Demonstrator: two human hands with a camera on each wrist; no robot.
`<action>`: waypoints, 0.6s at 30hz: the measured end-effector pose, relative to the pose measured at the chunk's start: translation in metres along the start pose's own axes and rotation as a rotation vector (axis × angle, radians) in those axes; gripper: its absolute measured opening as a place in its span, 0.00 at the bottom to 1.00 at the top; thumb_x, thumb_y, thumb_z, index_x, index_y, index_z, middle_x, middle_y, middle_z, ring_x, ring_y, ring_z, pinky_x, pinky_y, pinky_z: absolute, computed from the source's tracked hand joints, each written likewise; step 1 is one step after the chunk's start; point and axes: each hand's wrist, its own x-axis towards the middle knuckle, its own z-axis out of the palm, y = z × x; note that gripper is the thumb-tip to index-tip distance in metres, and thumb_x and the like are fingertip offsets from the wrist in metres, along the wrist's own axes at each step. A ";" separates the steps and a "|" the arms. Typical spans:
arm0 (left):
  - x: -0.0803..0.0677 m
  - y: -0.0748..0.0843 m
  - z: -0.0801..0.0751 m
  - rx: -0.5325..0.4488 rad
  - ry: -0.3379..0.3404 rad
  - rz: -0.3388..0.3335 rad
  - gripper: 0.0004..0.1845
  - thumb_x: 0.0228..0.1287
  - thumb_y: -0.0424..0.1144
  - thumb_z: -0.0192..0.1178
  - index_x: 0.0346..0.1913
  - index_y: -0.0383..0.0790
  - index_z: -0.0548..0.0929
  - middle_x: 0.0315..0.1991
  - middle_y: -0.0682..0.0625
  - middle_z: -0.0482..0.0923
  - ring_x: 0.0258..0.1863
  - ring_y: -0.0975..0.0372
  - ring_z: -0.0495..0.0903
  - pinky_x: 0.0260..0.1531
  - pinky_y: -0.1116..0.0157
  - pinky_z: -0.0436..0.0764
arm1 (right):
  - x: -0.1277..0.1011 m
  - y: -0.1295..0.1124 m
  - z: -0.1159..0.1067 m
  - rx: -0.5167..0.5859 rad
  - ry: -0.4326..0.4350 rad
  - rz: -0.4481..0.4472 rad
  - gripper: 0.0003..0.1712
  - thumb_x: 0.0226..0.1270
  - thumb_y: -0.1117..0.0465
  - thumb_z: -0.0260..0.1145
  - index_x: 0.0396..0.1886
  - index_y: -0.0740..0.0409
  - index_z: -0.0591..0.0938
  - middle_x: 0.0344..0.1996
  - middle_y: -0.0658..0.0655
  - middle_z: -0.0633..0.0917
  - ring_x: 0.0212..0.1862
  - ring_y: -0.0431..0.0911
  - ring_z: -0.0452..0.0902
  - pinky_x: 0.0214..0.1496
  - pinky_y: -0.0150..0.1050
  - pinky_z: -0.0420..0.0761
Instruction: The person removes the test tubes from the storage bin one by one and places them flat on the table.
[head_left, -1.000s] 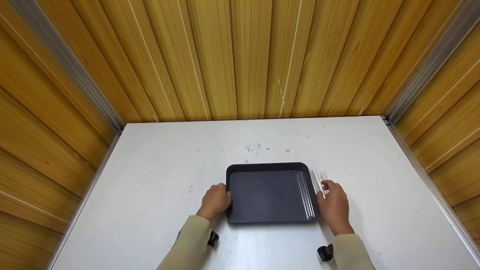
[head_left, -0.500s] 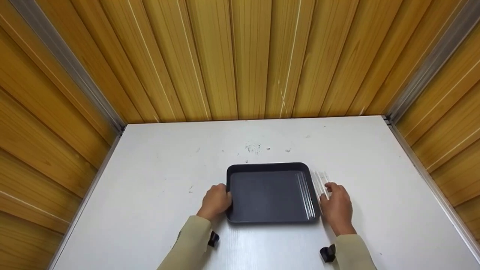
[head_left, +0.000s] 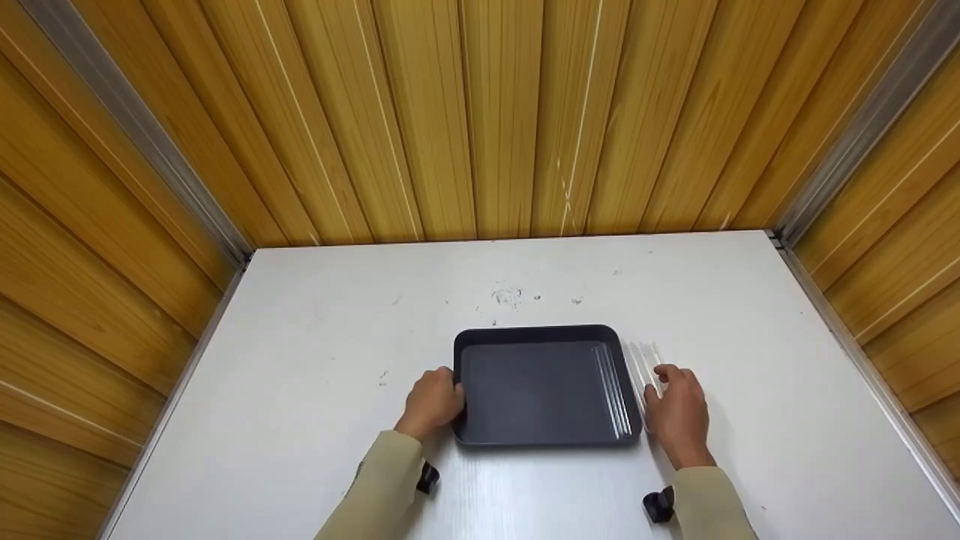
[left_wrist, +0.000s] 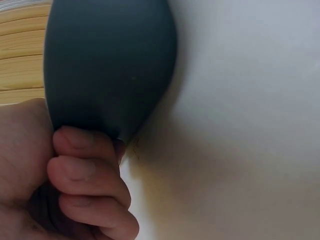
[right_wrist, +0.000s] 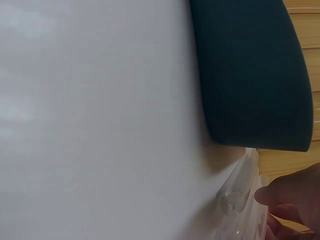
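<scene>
My left hand (head_left: pixel 433 403) grips the left rim of a dark grey rectangular tray (head_left: pixel 525 390), its fingers curled round the wall in the left wrist view. Several slim clear tubes (head_left: pixel 613 394) lie side by side along the tray's right inner side. Outside the right rim, more clear tubes (head_left: pixel 641 360) rest on the table in a bunch. My right hand (head_left: pixel 681 416) is at this bunch, thumb and index finger bent but apart. In the right wrist view the thumb tip (right_wrist: pixel 264 195) reaches the side of the clear tubes (right_wrist: pixel 235 200), whose near ends look round.
The white table (head_left: pixel 337 322) has dark marks (head_left: pixel 507 295) behind the tray. Wood-patterned walls (head_left: pixel 487 120) stand along its back and both sides, with metal strips at the corners. Black straps with small mounts (head_left: pixel 658 506) sit at both wrists.
My right hand has shifted slightly to the right, and the loose tubes beside the tray have spread a little that way. My left hand and the tray stay nearly still.
</scene>
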 end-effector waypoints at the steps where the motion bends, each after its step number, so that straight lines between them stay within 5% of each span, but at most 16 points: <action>1: 0.000 0.000 0.000 0.001 -0.004 -0.003 0.12 0.64 0.36 0.56 0.40 0.28 0.81 0.32 0.39 0.82 0.26 0.55 0.77 0.29 0.55 0.77 | 0.000 0.000 0.000 0.003 0.011 -0.005 0.18 0.59 0.68 0.64 0.50 0.70 0.79 0.43 0.69 0.80 0.46 0.63 0.77 0.47 0.55 0.74; 18: 0.001 -0.001 0.001 -0.002 0.003 -0.001 0.12 0.64 0.37 0.56 0.39 0.29 0.81 0.33 0.39 0.82 0.28 0.55 0.78 0.31 0.54 0.77 | -0.001 -0.005 -0.001 0.029 0.032 0.005 0.16 0.60 0.68 0.65 0.48 0.69 0.80 0.41 0.68 0.81 0.41 0.59 0.80 0.44 0.54 0.75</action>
